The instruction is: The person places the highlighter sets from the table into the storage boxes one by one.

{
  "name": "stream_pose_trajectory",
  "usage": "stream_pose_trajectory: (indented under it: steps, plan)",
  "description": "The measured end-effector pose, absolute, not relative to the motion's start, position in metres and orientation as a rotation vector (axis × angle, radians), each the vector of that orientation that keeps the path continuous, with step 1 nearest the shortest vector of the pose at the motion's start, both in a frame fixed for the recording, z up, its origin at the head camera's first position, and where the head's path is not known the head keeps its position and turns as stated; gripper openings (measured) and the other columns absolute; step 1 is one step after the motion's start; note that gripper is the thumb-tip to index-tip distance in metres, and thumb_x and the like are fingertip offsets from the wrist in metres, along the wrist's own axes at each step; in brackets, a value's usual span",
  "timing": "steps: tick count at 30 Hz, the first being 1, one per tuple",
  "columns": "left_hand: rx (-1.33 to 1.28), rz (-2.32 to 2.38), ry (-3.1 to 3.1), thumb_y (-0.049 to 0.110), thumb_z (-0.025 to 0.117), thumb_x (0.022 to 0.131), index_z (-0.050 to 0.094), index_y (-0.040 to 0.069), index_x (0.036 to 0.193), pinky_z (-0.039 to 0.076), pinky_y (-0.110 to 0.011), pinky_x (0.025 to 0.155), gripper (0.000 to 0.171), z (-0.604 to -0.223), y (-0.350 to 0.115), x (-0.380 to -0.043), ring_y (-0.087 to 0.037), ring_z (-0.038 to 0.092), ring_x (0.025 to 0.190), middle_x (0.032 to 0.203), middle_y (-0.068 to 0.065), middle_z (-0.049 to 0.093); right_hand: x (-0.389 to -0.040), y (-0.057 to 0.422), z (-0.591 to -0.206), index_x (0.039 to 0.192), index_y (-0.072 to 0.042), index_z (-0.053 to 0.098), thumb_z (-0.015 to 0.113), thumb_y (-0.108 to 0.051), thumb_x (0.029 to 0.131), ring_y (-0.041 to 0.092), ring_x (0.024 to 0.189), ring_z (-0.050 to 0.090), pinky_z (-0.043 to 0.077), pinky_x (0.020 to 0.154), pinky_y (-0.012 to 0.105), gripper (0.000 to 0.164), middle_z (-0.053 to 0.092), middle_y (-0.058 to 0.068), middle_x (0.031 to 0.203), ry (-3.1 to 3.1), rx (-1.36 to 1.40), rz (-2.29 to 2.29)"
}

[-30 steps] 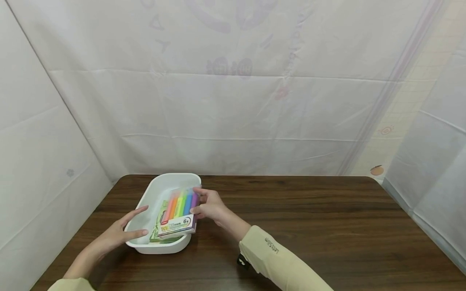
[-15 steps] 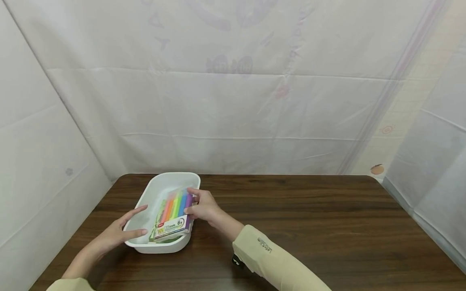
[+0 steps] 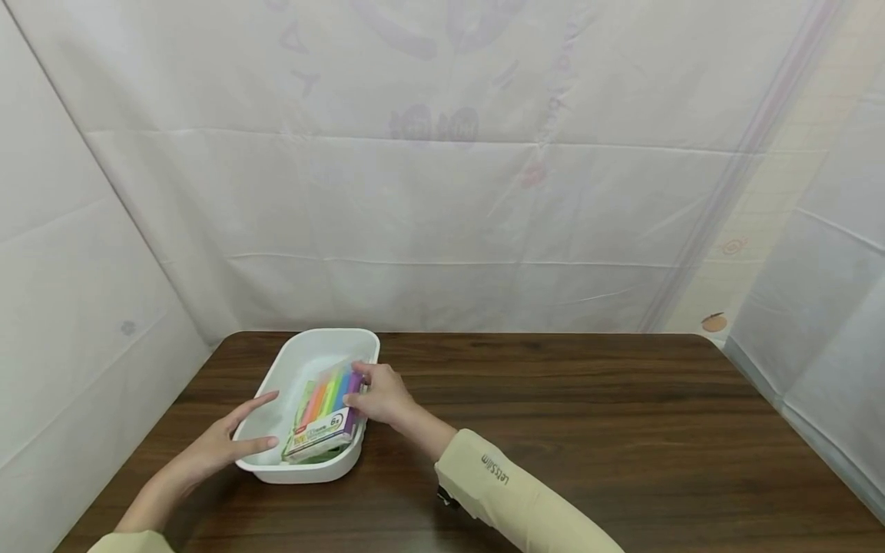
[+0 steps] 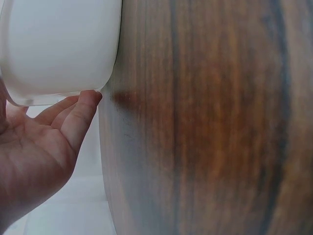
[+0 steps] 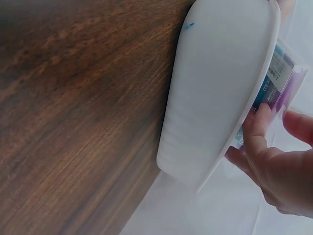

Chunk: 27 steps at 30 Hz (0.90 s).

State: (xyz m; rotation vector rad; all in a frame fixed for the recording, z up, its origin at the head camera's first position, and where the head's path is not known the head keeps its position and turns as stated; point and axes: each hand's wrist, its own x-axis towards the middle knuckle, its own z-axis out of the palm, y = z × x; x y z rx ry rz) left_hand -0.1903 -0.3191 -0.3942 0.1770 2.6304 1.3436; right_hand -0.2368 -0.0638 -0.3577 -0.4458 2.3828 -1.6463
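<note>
A white plastic basket (image 3: 276,376) stands at the table's left side. Its left rim is gripped by my left hand (image 3: 214,444), thumb and index finger reaching over the edge. In the left wrist view, other fingers of that hand (image 4: 49,142) touch the basket's outer wall (image 4: 63,49). My right hand (image 3: 380,395) pinches the right side of a clear pack of rainbow highlighters (image 3: 328,399) inside the basket. In the right wrist view, the pack (image 5: 279,73) pokes above the rim, with thumb and fingers of the hand (image 5: 283,166) on it. Green packaging (image 3: 325,456) lies beneath, mostly hidden.
Underneath is a dark wood-grain table (image 3: 588,430). Pale printed cloth (image 3: 442,230) hangs behind it and along both sides. A small blue mark (image 5: 190,26) shows on the basket's outer wall.
My right hand has shifted the highlighter pack slightly left and lower, deeper into the basket. My left hand has stayed at the basket's rim.
</note>
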Motion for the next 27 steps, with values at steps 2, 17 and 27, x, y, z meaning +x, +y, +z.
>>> stream_pose_trajectory:
  steps: [2, 17, 27]
  plan:
    - [0.186, 1.347, 2.627, 0.023, 0.064, 0.084, 0.022, 0.006, 0.143, 0.034, -0.054, 0.090, 0.075, -0.3941, -0.3192, -0.1904, -0.043, 0.025, 0.124, 0.142, -0.032, 0.018, -0.2365, -0.0639, -0.3577, 0.125, 0.001, 0.053, 0.068, -0.003, 0.079, 0.015, 0.092, 0.059, 0.052, 0.063, 0.022, 0.049, 0.056, 0.020, 0.121, 2.492, -0.491, -1.560]
    - [0.157, 1.324, 2.621, 0.025, 0.064, 0.084, 0.022, 0.007, 0.143, 0.034, -0.055, 0.090, 0.075, -0.3943, -0.3188, -0.1904, -0.044, 0.025, 0.123, 0.142, -0.032, 0.018, -0.2346, -0.0634, -0.3572, 0.111, 0.000, 0.065, 0.073, -0.012, 0.076, 0.013, 0.087, 0.065, 0.050, 0.068, 0.018, 0.038, 0.070, 0.011, 0.093, 2.685, -0.595, -1.445]
    - [0.113, 1.324, 2.601, 0.026, 0.065, 0.083, 0.022, 0.007, 0.144, 0.027, -0.065, 0.091, 0.077, -0.3944, -0.3187, -0.1904, -0.048, 0.017, 0.126, 0.143, -0.033, 0.013, -0.2373, -0.0572, -0.3619, 0.114, 0.000, 0.063, 0.070, -0.011, 0.078, 0.012, 0.084, 0.065, 0.052, 0.065, 0.022, 0.038, 0.070, 0.011, 0.090, 2.459, -0.573, -1.586]
